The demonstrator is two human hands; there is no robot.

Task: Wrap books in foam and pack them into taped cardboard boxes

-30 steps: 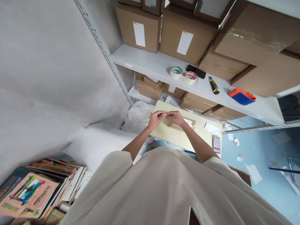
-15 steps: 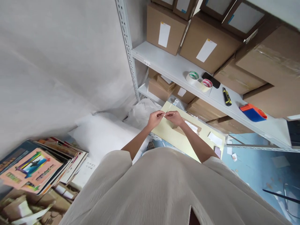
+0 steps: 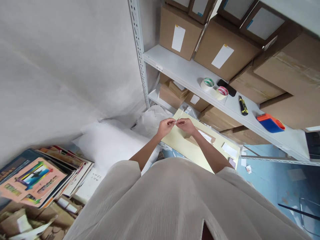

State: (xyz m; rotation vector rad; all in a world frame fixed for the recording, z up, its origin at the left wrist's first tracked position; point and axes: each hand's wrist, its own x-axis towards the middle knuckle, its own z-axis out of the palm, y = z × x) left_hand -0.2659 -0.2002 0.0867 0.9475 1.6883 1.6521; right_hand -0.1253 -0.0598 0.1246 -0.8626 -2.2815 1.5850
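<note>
My left hand [image 3: 166,127] and my right hand [image 3: 186,125] meet fingertip to fingertip above the pale yellow table [image 3: 174,139]. Both are closed in a pinch. A tiny whitish bit seems to show between the fingertips, too small to name. Under my right forearm lies a flat cardboard piece [image 3: 212,139] with white paper [image 3: 205,135] on it. Another white sheet [image 3: 229,150] and a phone [image 3: 232,162] rest at the table's right end, the phone partly hidden by my arm.
The shelf [image 3: 180,71] ahead carries cardboard boxes [image 3: 180,31], tape rolls [image 3: 207,84], a box cutter [image 3: 242,105] and a blue-orange tape dispenser [image 3: 270,122]. White bags [image 3: 110,141] lie left, beyond stacked books [image 3: 35,180]. Paper scraps [image 3: 248,169] litter the blue floor.
The view has shifted slightly, so the shelf and its items sit a little further right and lower. My hands stay pinched together in nearly the same place.
</note>
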